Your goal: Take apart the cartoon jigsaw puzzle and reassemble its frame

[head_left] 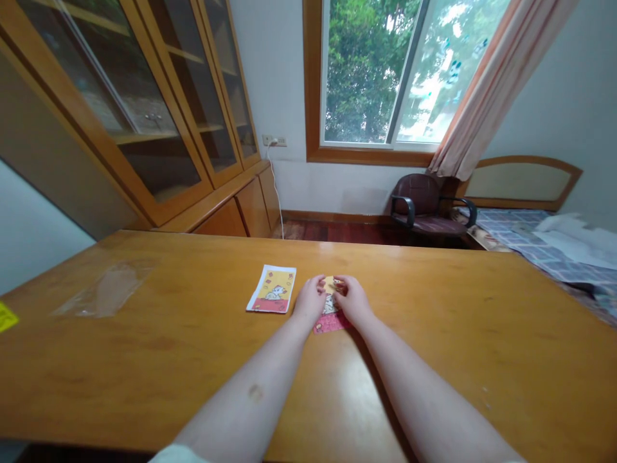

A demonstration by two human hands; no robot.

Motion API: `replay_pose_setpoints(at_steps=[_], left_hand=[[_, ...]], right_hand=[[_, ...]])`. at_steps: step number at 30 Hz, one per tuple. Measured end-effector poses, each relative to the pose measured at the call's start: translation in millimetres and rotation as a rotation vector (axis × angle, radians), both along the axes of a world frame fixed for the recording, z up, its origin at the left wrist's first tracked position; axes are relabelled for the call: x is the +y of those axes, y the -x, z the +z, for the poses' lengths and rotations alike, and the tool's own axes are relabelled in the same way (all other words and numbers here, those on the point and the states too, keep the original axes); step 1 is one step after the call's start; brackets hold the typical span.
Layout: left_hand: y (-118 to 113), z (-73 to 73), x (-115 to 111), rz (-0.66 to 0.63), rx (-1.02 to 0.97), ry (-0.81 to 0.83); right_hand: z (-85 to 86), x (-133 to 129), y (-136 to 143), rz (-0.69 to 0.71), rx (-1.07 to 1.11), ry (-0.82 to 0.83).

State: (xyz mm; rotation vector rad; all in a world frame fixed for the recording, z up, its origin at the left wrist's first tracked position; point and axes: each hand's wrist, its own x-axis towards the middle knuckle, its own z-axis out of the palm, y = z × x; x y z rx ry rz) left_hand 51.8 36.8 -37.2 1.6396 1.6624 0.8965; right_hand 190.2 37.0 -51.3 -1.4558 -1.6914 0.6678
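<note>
A small pink and yellow jigsaw puzzle (330, 323) with a white animal on it lies flat on the wooden table in front of me. My left hand (311, 298) grips its upper left side with bent fingers. Opposite it, my right hand (354, 299) has its fingers curled at the upper right side, with the thumb pressed inward. Both hands cover parts of the picture, so its side edges are partly hidden. Just left of my left hand lies a card or booklet (274, 290) with a similar picture and a white border.
A clear plastic bag (113, 290) lies on the left of the table (193, 373), and a yellow label (6, 317) is at the far left edge. Beyond the table stand a glass-door cabinet (212, 173), a dark red armchair (424, 206) and a bed (544, 235).
</note>
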Motion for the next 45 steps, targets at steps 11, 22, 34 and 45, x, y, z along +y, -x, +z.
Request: replay_pose_setpoints(at_steps=[11,22,34,45], left_hand=[[3,10.9,-13,-0.175,0.566,-0.001],[13,19.1,-10,-0.189,0.454,-0.021],[9,15.4,-7,-0.188,0.159,-0.040],[1,13.6,-5,-0.204,0.042,-0.074]], right_hand=[[12.5,-9,0,0.121,-0.409,0.048],[11.0,-9,-2,0.114,-0.390,0.015],[4.5,-5,-2,0.139,-0.186,-0.005],[15.8,-9,0,0.136,-0.434,-0.027]])
